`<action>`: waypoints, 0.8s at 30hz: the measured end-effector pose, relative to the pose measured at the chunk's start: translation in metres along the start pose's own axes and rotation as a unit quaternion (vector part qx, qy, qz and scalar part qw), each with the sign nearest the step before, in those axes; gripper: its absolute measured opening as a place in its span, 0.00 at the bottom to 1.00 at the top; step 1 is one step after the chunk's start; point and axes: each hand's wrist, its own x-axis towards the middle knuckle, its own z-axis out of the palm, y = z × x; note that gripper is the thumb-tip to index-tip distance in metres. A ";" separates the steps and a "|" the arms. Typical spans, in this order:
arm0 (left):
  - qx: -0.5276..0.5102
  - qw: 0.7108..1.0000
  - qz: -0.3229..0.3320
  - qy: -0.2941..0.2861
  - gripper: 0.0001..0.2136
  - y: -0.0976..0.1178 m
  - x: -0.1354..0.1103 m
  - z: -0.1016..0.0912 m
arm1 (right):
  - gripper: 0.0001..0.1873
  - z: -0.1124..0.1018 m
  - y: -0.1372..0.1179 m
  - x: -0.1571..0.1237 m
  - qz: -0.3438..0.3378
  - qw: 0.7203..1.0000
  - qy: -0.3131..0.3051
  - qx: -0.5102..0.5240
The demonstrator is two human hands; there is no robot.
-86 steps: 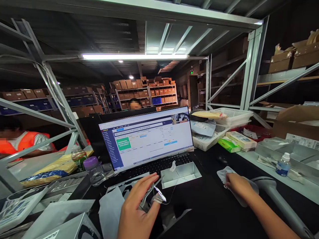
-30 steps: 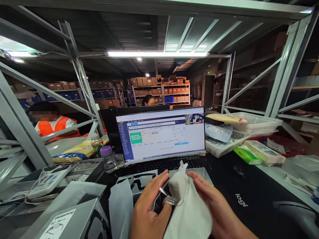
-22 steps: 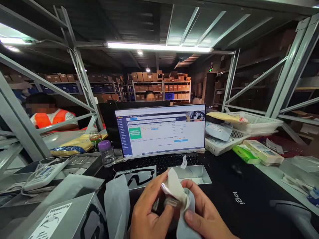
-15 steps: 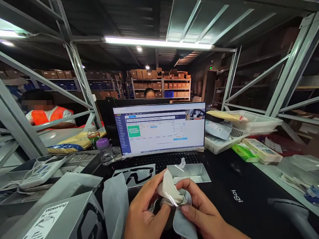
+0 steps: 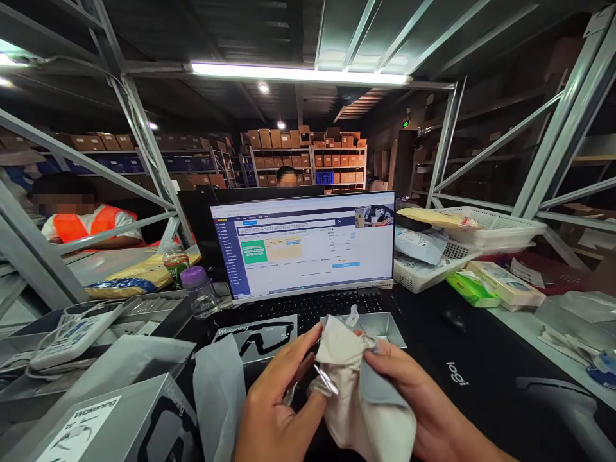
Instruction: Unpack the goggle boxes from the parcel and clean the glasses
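Observation:
A cream and grey cloth pouch (image 5: 344,391) hangs unfolded between my two hands, above the front of the desk. My left hand (image 5: 276,404) is closed at its left edge, with a shiny clear piece, perhaps plastic film, at the thumb. My right hand (image 5: 414,382) pinches the gathered top of the pouch by a grey fold; some fingers are hidden behind the fabric. Just beyond sits an open grey box (image 5: 392,328), partly covered by the pouch. Left of it lies a box lid (image 5: 255,338) printed "Wakening" with a picture of glasses.
A monitor (image 5: 303,256) stands behind the keyboard (image 5: 308,312). At left are a purple-capped bottle (image 5: 195,292), a white sleeve (image 5: 219,398) and a grey glasses box (image 5: 110,423). White baskets (image 5: 433,266), a mouse (image 5: 455,321) and a scanner (image 5: 563,398) are at right.
The pouch has opened out from a bunched shape and hangs lower. My right hand has moved up and right, drawing the fabric with it. The left hand stays at its edge.

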 end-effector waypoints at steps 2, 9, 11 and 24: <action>-0.019 1.000 -0.012 -0.004 0.23 0.000 0.000 0.000 | 0.14 0.001 -0.006 -0.002 0.001 1.000 0.022 0.020; -0.010 0.999 -0.030 -0.014 0.22 -0.008 -0.002 0.003 | 0.16 0.005 -0.005 -0.002 -0.011 0.996 0.078 0.042; -0.018 0.999 -0.035 -0.012 0.22 -0.009 -0.003 0.004 | 0.18 0.006 -0.003 -0.003 -0.019 0.996 0.082 0.024; 0.051 0.998 0.014 0.039 0.20 -0.010 0.001 0.003 | 0.20 0.000 0.016 0.001 -0.013 1.000 -0.007 0.005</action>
